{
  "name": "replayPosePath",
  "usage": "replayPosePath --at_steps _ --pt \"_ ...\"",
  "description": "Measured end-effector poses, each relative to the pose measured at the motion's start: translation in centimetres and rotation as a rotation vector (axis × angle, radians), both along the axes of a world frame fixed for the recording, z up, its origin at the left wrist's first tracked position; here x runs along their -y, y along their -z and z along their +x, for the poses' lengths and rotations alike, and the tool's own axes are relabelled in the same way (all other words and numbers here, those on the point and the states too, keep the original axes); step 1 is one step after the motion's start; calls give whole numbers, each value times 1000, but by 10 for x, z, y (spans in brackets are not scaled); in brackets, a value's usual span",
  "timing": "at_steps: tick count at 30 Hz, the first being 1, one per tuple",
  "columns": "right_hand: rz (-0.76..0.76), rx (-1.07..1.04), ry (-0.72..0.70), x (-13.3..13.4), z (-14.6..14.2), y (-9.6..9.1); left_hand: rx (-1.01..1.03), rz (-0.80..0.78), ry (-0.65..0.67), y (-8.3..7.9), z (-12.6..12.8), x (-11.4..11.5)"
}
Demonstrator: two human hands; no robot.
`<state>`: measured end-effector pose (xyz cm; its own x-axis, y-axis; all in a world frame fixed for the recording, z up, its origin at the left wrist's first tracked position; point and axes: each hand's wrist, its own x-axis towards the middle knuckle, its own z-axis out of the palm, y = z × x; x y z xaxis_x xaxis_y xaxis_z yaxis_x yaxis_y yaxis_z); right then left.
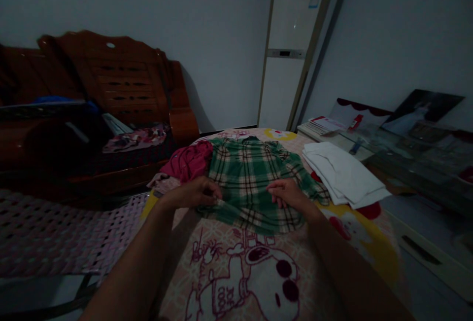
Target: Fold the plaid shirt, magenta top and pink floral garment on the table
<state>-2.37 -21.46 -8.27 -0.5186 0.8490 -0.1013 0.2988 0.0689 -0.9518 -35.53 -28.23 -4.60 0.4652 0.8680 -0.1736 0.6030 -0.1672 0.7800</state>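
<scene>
A green, black and cream plaid shirt (246, 163) lies spread out on a cloth-covered surface, its hem towards me and its collar at the far end. At the hem's left corner, the thumb and fingers of my left hand (207, 192) pinch the fabric, and the edge there is slightly raised. My right hand (287, 194) is over the lower right part of the shirt, fingers loosely bent and apart, with no cloth visibly gripped. The hem between the hands runs in a wavy, creased line.
A crumpled magenta garment (190, 160) lies left of the shirt. Folded white cloth (342, 173) rests on the right, beside a glass-topped cabinet (402, 148). The pink patterned cover (221, 262) has a cartoon dog. A woven seat (74, 232) and wooden bench (121, 79) stand left.
</scene>
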Motion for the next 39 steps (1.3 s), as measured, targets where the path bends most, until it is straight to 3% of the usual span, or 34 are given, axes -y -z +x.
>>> replayPosePath --at_steps 5,8,11,14,17,20,23,26,29,34,37,39 --pt "168 -89 431 -23 39 -4 -110 -52 -32 0 -23 12" --pt "183 -90 556 -29 53 -4 -141 -5 -1 -6 -16 12" --pt "185 -57 493 -27 50 -3 -138 94 21 -17 12 5" --pt "220 5 432 -24 41 -3 -131 165 122 -22 57 -5" --pt "364 107 562 -27 46 -3 -108 270 213 -15 107 -10" --pt "629 403 755 -33 68 -3 -126 325 363 2 145 -8" --pt "749 783 784 -36 89 -1 -194 390 438 22 164 -3" --pt "731 1027 651 -35 95 7 -267 433 391 36 170 2" --pt "740 1137 529 -33 91 17 -280 450 349 41 170 6" --pt "701 1109 563 -36 87 24 -194 533 259 39 165 10" --pt "622 902 681 -41 89 18 -166 494 212 36 161 10" --pt "544 673 797 -45 92 12 -137 445 258 34 159 10"
